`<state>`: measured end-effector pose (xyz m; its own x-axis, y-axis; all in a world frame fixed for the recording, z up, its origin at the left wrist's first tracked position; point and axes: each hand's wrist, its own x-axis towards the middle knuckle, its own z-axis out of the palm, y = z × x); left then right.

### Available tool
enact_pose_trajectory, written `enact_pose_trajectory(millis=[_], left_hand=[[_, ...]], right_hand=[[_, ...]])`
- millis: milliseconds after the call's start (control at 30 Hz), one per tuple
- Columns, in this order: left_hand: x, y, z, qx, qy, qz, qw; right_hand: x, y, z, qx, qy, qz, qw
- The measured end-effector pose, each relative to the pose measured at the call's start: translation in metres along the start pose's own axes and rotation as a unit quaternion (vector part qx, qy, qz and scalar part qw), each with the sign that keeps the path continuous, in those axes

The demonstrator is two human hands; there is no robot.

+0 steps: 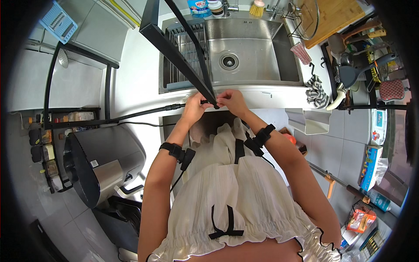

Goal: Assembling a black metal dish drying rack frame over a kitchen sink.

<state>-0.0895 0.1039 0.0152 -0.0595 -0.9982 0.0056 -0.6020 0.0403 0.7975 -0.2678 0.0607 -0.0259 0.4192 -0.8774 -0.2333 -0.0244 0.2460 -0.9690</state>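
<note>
A black metal rack frame (183, 54) slants over the counter, its bars meeting at a low corner beside the sink's front edge. My left hand (194, 108) is closed around a black bar at that corner. On the corner's other side, the fingertips of my right hand (232, 103) pinch together; whatever sits between them is too small and covered to make out. A thinner black rod (148, 112) runs leftward from my left hand to another squarish part of the frame (78, 124). Both wrists wear black straps with small devices.
Behind the corner lies a steel sink (279, 56) with a grey drying rack (183, 39). A black-and-silver air fryer (98, 166) stands at left. Utensils, including a black spatula (349, 76), crowd the right. A striped cloth (317, 92) hangs at the counter's right end.
</note>
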Motion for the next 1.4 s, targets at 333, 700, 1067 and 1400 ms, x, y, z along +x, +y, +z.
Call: enact_pose_trajectory(millis=[333, 700, 1067, 1400], left_hand=[[0.0, 0.0, 0.001, 0.017, 0.016, 0.031, 0.999], [-0.001, 0.014, -0.004, 0.005, -0.019, 0.016, 1.0], [-0.001, 0.015, -0.004, 0.021, -0.032, 0.014, 0.999], [-0.005, 0.013, -0.003, 0.022, -0.038, -0.001, 0.999]], right_hand=[[-0.001, 0.012, 0.006, 0.187, 0.023, 0.107, 0.976], [-0.002, 0.01, 0.009, 0.212, 0.035, 0.133, 0.968], [-0.001, 0.013, 0.007, 0.173, 0.032, 0.132, 0.976], [-0.002, 0.007, 0.01, 0.137, 0.039, 0.123, 0.982]])
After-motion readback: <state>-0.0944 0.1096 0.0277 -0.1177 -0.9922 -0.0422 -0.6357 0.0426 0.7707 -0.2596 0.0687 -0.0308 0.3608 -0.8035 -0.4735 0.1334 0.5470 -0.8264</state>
